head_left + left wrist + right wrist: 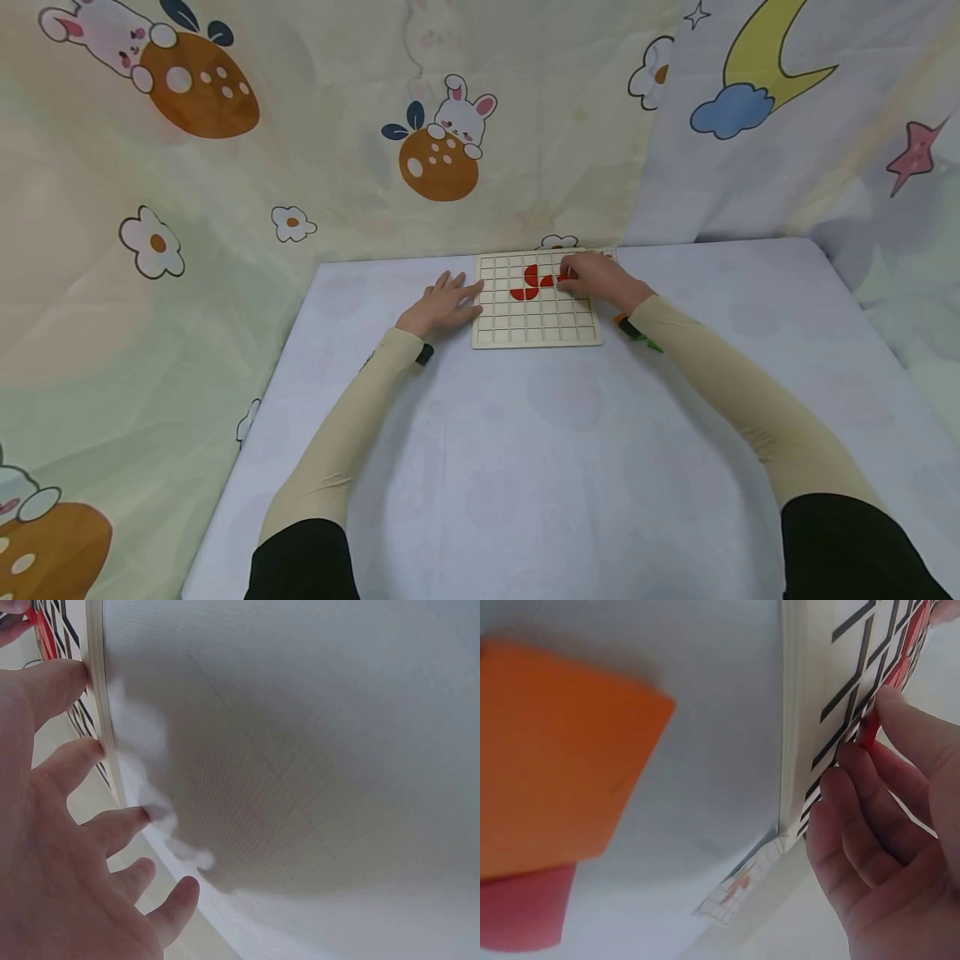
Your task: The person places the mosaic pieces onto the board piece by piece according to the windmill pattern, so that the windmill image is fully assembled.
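A square wooden board with a dark grid lies near the table's far edge. Several red quarter-round pieces sit in its middle squares. My left hand is at the board's left side, fingers spread; in the left wrist view its thumb and index fingertip touch the board's edge. Over the board's right part, my right hand pinches a red piece between thumb and index finger, low against the grid. The fingers hide part of that piece and the squares under it.
Right of the board lie an orange piece and a red piece, with a green piece partly under the right wrist. A small printed paper lies by the board's far right corner. A patterned cloth hangs behind the table.
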`<state>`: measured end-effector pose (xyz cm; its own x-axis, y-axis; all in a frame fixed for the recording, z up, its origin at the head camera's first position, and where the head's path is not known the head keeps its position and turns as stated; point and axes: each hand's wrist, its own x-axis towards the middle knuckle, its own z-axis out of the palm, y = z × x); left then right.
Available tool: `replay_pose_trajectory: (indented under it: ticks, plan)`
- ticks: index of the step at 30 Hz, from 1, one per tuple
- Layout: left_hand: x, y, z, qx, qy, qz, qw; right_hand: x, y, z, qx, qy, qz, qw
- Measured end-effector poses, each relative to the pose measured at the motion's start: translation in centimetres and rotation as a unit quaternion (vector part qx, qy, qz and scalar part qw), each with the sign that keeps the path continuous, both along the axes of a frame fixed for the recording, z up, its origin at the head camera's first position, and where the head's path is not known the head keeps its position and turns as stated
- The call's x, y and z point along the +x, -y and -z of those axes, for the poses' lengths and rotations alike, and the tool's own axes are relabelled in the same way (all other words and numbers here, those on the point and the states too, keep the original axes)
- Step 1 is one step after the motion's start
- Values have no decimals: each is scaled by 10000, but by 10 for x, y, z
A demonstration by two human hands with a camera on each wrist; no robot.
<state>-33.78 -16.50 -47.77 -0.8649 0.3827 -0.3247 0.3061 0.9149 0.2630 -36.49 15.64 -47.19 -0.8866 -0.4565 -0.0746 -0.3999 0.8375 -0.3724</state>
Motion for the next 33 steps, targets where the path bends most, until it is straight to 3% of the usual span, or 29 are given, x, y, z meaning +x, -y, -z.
replay_pose_trajectory:
  ticks: [18, 29, 33]
  plan:
    - [1, 0, 1, -40, -91, -51, 9999, 4, 7, 0, -195, 18, 252, 9995]
    - [1, 1, 1, -52, -92, -86, 9999, 3, 0, -3, -336, 92, -189, 9992]
    - [-1, 0, 4, -61, -62, -24, 10000, 10, -12, -5, -351, 215, -95, 9991]
